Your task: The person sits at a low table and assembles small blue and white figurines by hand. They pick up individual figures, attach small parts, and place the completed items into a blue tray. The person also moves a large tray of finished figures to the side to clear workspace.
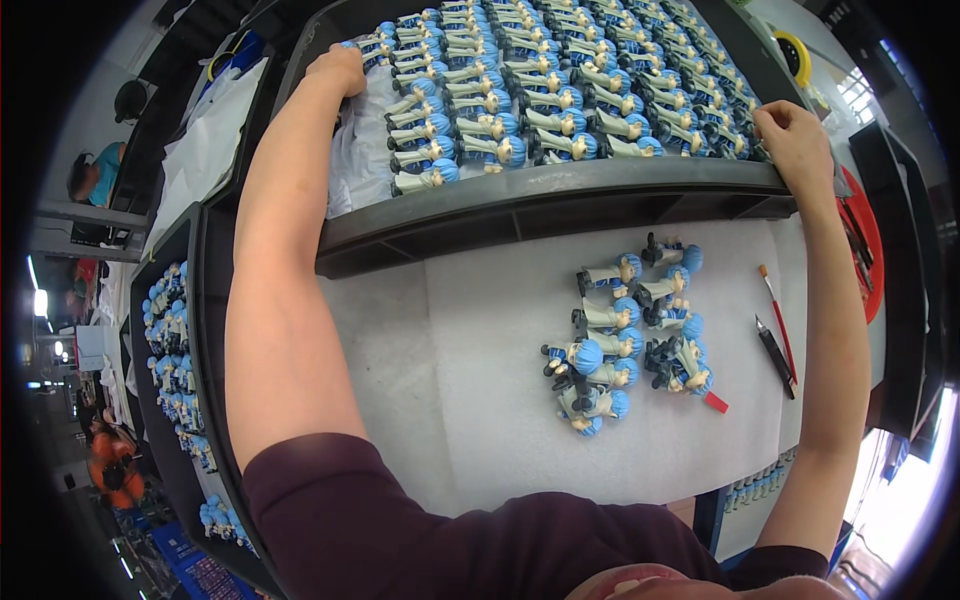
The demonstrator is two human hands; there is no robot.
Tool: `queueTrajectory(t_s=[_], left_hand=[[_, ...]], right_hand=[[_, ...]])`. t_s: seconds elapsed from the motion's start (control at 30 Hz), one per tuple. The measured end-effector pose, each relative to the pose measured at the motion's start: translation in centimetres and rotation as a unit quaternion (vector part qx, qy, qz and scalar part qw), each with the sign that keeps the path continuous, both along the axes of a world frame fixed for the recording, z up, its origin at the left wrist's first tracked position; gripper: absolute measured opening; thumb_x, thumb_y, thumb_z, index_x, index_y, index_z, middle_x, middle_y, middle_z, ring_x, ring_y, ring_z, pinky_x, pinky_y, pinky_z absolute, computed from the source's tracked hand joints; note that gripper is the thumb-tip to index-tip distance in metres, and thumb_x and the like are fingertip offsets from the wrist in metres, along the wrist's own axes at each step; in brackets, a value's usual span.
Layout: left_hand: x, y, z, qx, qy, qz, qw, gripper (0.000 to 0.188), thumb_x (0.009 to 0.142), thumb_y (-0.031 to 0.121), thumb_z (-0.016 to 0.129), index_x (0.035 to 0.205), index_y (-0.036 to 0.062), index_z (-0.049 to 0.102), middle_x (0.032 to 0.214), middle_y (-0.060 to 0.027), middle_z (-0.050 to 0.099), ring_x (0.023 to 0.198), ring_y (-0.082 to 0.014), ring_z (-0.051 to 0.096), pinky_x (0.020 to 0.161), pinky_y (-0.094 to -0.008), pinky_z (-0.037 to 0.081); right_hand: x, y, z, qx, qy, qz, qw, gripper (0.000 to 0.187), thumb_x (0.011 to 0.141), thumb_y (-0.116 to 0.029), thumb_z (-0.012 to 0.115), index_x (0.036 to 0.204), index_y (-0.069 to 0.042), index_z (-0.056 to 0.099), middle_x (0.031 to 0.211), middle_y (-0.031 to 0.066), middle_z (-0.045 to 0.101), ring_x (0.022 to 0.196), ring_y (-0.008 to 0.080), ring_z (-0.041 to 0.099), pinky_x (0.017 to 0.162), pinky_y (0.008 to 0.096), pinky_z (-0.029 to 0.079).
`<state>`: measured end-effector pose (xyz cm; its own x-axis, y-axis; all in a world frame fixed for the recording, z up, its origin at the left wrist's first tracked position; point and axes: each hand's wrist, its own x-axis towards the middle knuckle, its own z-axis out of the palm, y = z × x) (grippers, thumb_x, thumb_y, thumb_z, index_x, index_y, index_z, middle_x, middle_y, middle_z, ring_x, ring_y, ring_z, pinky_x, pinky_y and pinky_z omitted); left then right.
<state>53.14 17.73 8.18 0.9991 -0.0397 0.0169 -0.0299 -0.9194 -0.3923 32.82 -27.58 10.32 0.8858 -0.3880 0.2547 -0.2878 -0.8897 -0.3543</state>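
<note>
A large dark tray [560, 200] lies across the far side, filled with rows of small blue-haired figurines [565, 148] in pale and blue clothes. My left hand [338, 70] reaches over the tray's far left part, fingers curled down beside a figurine at the end of a row. What its fingertips grip, if anything, is hidden. At the tray's near right corner, my right hand [797, 143] has thumb and fingers pinched together by the end figurines. Whatever lies between those fingertips is too small to make out.
Several loose figurines [610, 315] lie on white sheeting [490, 400] before me. To their right are a red-handled brush [778, 320], a black pen-shaped tool [773, 355] and a red scrap [716, 402]. Another figurine tray [205, 330] stands left; a red round container [868, 240] stands right.
</note>
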Motion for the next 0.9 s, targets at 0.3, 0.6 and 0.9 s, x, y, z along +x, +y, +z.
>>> queueTrajectory(t_s=[0.3, 0.6, 0.9], left_hand=[[1.0, 1.1, -0.2, -0.066, -0.02, -0.047, 0.997, 0.025, 0.078, 0.004, 0.056, 0.103, 0.0019, 0.06, 0.111, -0.0192, 0.058, 0.104, -0.0339, 0.057, 0.087, -0.0403, 0.048], [1.5, 2.7, 3.0, -0.191, -0.103, -0.032, 0.976, 0.034, 0.065, 0.011, 0.07, 0.099, 0.0057, 0.063, 0.103, -0.0186, 0.062, 0.097, -0.0324, 0.061, 0.084, -0.0381, 0.05], [-18.4, -7.4, 13.2, -0.478, -0.004, -0.272, 0.835, 0.031, 0.079, 0.01, 0.067, 0.108, 0.0032, 0.064, 0.08, -0.0007, 0.063, 0.074, -0.0067, 0.057, 0.064, -0.0183, 0.045]], right_hand=[[-0.7, 1.3, 0.8, -0.011, -0.014, -0.019, 1.0, 0.031, 0.074, -0.032, 0.054, 0.09, -0.009, 0.068, 0.089, 0.0111, 0.067, 0.089, 0.0296, 0.062, 0.079, 0.0375, 0.046], [-1.0, 1.3, 0.9, -0.007, -0.016, -0.038, 0.999, 0.03, 0.074, -0.032, 0.055, 0.09, -0.01, 0.068, 0.091, 0.0149, 0.066, 0.091, 0.0319, 0.061, 0.082, 0.0394, 0.046], [-2.5, 3.1, 1.9, -0.007, -0.056, -0.042, 0.997, 0.027, 0.073, -0.023, 0.055, 0.084, -0.002, 0.068, 0.091, 0.022, 0.064, 0.092, 0.0362, 0.061, 0.082, 0.0423, 0.048]])
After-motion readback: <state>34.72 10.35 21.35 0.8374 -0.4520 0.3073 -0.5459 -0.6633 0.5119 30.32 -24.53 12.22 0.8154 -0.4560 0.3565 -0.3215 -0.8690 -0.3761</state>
